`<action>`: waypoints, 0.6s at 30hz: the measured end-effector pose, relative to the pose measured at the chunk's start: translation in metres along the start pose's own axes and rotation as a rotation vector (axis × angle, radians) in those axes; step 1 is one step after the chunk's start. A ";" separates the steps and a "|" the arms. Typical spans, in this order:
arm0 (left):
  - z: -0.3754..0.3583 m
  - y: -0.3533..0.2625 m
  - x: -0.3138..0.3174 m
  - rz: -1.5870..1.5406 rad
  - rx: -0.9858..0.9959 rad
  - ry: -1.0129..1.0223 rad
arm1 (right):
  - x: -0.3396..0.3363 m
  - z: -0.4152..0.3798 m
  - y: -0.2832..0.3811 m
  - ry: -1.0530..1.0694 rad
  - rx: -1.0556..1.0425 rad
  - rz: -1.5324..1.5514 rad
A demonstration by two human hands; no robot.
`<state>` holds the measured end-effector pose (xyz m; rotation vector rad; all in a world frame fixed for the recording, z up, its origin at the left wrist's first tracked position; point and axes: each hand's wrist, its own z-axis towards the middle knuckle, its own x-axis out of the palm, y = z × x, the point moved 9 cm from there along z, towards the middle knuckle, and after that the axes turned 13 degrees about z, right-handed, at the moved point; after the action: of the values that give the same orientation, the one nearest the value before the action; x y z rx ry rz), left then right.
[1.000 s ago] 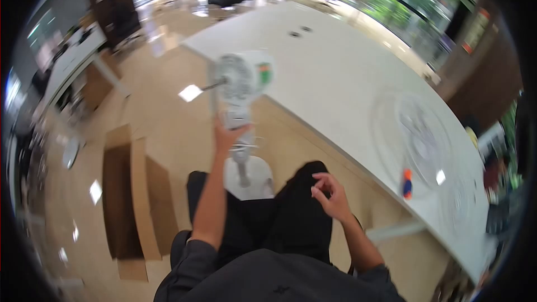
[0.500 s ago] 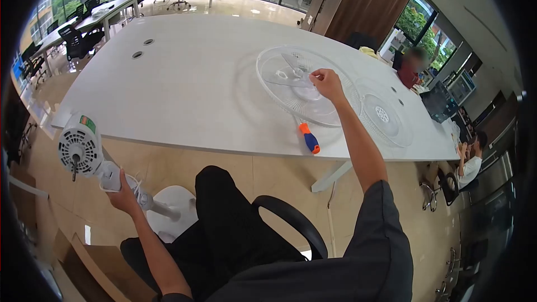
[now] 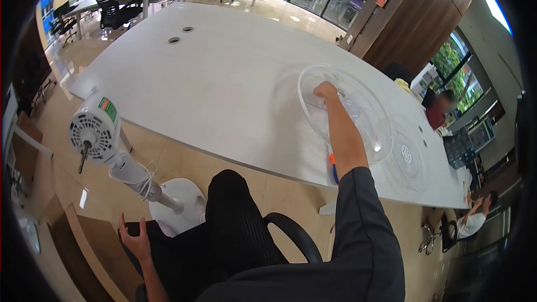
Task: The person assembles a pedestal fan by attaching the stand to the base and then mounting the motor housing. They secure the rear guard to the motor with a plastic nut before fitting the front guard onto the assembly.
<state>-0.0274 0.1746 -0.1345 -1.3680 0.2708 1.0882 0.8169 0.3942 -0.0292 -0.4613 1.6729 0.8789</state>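
Observation:
My right hand (image 3: 326,90) reaches inside a white wire fan guard (image 3: 306,113) lying on the table. Its fingers are curled beside a clear fan blade (image 3: 353,107); what they grip is hidden. Under my right forearm, partly covered, lies a screwdriver (image 3: 334,169) with an orange and blue handle. Low at the left, my left hand (image 3: 136,242) is held near my lap, fingers apart and holding nothing. Beyond it stands a white fan motor (image 3: 92,126) with a bare metal shaft. A cord (image 3: 146,183) is looped around its neck, above a round base (image 3: 190,193).
Another clear fan guard (image 3: 406,156) lies to the right on the white table (image 3: 235,78). An open cardboard box (image 3: 92,251) is on the floor at lower left. A black chair armrest (image 3: 296,237) is beside my leg. Two people sit beyond the table's right side.
My left hand has let go of the fan's neck and drawn back toward my lap. My right hand has moved from the guard's middle toward its far left part. The view has shifted.

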 end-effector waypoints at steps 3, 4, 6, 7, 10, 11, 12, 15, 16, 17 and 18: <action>-0.015 0.018 -0.002 0.005 -0.024 -0.026 | 0.001 0.006 0.000 -0.017 -0.068 -0.037; -0.019 0.026 0.000 0.006 -0.021 -0.030 | -0.001 -0.005 -0.003 -0.026 -0.067 -0.037; -0.027 0.027 0.000 0.002 -0.006 -0.032 | -0.030 -0.046 0.019 -0.331 -0.409 0.101; -0.031 0.029 0.001 -0.006 0.000 -0.033 | -0.032 -0.049 0.017 -0.341 -0.407 0.101; -0.044 0.037 0.009 0.001 0.016 0.002 | -0.035 -0.059 0.003 -0.247 -0.352 0.231; -0.045 0.040 0.007 0.000 0.020 -0.003 | -0.049 -0.073 0.005 -0.312 -0.429 0.276; -0.046 0.043 0.007 -0.001 0.022 0.010 | -0.063 -0.086 0.009 -0.375 -0.509 0.320; -0.051 0.054 0.005 0.023 0.006 0.027 | -0.094 -0.108 -0.015 -0.426 -0.443 0.321; -0.054 0.057 0.007 0.042 -0.004 0.036 | -0.098 -0.112 -0.031 -0.350 -0.329 0.335; -0.058 0.057 0.010 0.035 0.009 0.046 | -0.101 -0.117 -0.043 -0.360 -0.314 0.332; -0.062 0.058 0.010 0.016 -0.002 0.042 | -0.104 -0.122 -0.055 -0.363 -0.244 0.264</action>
<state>-0.0393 0.1153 -0.1952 -1.3940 0.3118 1.0735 0.8057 0.2520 0.0623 -0.2270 1.3143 1.2884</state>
